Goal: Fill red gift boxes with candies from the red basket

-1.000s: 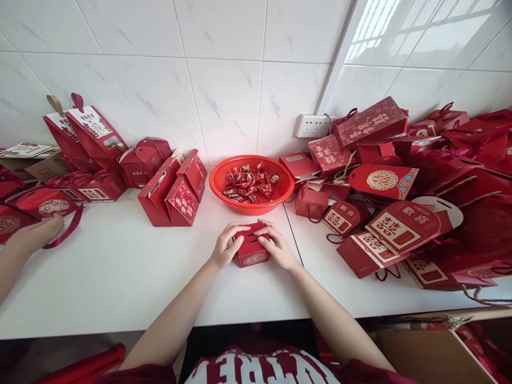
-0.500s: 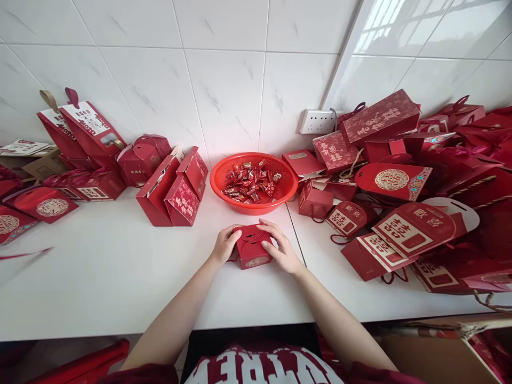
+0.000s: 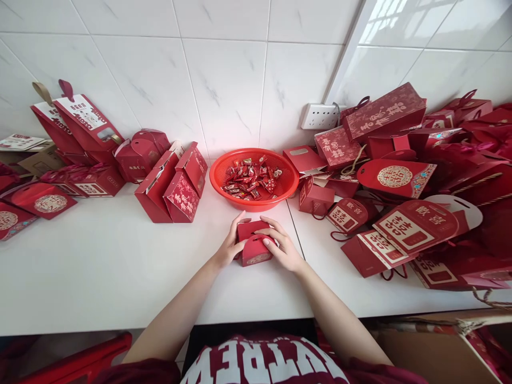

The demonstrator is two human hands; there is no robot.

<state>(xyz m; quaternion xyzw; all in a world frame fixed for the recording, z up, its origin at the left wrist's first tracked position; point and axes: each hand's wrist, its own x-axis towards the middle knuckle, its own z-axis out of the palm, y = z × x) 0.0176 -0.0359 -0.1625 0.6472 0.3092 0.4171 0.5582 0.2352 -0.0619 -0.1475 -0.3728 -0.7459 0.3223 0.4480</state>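
Note:
A small red gift box [image 3: 256, 257] with a round gold pattern on its front sits on the white table before me. My left hand [image 3: 229, 247] grips its left side, with the thumb at the front edge and the fingers behind. On the right side my right hand [image 3: 283, 249] holds it, thumb and fingers bent over the slotted top flap. That flap stands partly raised, and part of the top is hidden under my fingers. Just behind the box is a red plastic basket [image 3: 215, 184] with wrapped candies [image 3: 252, 178] inside.
Folded red boxes [image 3: 182, 197] stand to the left of the basket, with several more gift boxes [image 3: 96, 181] further left. A large heap of red boxes [image 3: 416, 226] fills the right side. A power strip [image 3: 319, 116] is by the tiled wall.
The front top flap has lifted from lying flatter to standing more upright. My left thumb has moved down to the front edge, and the left fingers have straightened along the side.

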